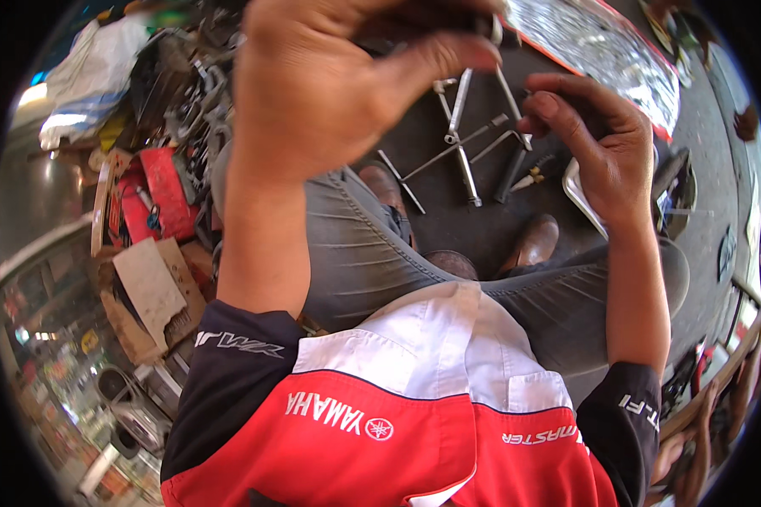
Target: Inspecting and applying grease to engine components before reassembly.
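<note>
My left hand (338, 93) is raised large at the top of the view, slightly blurred. Its thumb and fingers close on a small, pale, ring-like metal part (495, 30), which is cut by the upper edge. To the right, my right hand (596, 135) is curled, with thumb and index fingertip near each other. Whatever sits between those fingertips is too dark and small to make out. Below both hands, several T-handle wrenches (467, 173) and rods lie crossed on the dark floor. Beside them rests a tool with a brass-coloured part (528, 179).
A shiny silver sheet (604, 51) with a red border spreads at the top right. The white rim of a tray (577, 196) shows beside my right wrist. At left are a red case (167, 193), torn cardboard (150, 283) and heaped metal parts (201, 110). My brown shoes (534, 241) flank the tools.
</note>
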The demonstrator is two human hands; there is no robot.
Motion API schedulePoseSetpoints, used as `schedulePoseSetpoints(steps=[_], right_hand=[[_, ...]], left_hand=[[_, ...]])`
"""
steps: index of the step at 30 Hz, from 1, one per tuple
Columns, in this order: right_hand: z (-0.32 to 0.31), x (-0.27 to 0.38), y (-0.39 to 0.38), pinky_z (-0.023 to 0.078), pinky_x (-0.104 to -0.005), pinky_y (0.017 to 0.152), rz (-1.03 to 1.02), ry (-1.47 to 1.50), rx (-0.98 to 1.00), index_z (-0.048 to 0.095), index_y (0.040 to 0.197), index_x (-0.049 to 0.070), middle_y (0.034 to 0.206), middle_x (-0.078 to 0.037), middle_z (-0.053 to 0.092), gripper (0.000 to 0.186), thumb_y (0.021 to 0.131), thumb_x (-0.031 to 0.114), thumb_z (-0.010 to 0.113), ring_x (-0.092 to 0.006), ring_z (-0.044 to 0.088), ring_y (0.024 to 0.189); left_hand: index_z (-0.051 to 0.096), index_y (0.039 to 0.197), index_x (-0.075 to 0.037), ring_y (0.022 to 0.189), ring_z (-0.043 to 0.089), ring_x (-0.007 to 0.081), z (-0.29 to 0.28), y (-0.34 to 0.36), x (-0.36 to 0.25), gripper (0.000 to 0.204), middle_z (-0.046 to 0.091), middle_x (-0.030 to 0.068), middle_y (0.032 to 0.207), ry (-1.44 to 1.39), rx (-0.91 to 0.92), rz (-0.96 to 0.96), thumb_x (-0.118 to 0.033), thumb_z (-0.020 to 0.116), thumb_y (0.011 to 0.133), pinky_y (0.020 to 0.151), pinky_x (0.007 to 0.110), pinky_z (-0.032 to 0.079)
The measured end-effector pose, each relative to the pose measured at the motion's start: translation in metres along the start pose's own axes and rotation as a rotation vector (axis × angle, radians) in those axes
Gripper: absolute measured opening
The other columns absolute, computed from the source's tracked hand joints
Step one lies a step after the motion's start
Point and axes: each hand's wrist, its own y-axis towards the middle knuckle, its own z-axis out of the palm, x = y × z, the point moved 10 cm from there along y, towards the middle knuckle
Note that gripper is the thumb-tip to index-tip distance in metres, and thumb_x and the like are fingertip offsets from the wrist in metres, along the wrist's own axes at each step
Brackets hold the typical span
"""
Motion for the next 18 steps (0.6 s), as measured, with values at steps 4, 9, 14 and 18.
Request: schedulePoseSetpoints(steps=[4, 9, 14, 18], right_hand=[[0.022, -0.032, 0.029, 0.055, -0.0369, 0.086, -0.102, -0.615, 0.136, 0.076, 0.116, 0.001, 0.099, -0.016, 0.078, 0.034, 0.095, 0.028, 0.076, -0.0256, 0.076, 0.093], [0.078, -0.143, 0.047, 0.055, -0.0396, 0.089, 0.116, -0.686, 0.454, 0.075, 0.115, 0.000, 0.108, -0.021, 0.076, 0.037, 0.093, 0.029, 0.077, -0.0329, 0.075, 0.098], [0.152, -0.198, 0.037, 0.056, -0.0407, 0.086, -0.024, -0.549, 0.710, 0.075, 0.114, 0.002, 0.105, -0.019, 0.076, 0.028, 0.092, 0.020, 0.072, -0.0332, 0.074, 0.096], [0.237, -0.191, 0.013, 0.057, -0.0416, 0.086, 0.017, -0.497, 0.912, 0.075, 0.114, 0.003, 0.105, -0.018, 0.075, 0.027, 0.092, 0.019, 0.071, -0.0335, 0.073, 0.097]], left_hand=[[0.069, 0.126, 0.004, 0.094, 0.074, 0.0158, -0.114, -0.040, 0.006, 0.032, 0.075, 0.0102, 0.109, 0.008, -0.394, -0.046, 0.000, 0.076, 0.095, 0.084, 0.028, 0.063], [0.071, 0.121, 0.000, 0.091, 0.073, 0.0137, -0.215, -0.189, 0.048, 0.024, 0.075, 0.0077, 0.099, -0.038, -0.706, -0.405, -0.006, 0.074, 0.098, 0.083, 0.027, 0.060], [0.074, 0.121, -0.002, 0.084, 0.073, 0.0126, -0.228, -0.386, 0.110, 0.026, 0.076, 0.0075, 0.096, 0.149, -0.811, -0.926, -0.017, 0.074, 0.099, 0.079, 0.030, 0.060], [0.075, 0.118, -0.005, 0.106, 0.071, 0.0286, -0.201, -0.475, 0.181, 0.028, 0.074, 0.0144, 0.117, 0.567, -0.537, -1.189, -0.023, 0.075, 0.097, 0.094, 0.040, 0.055]])
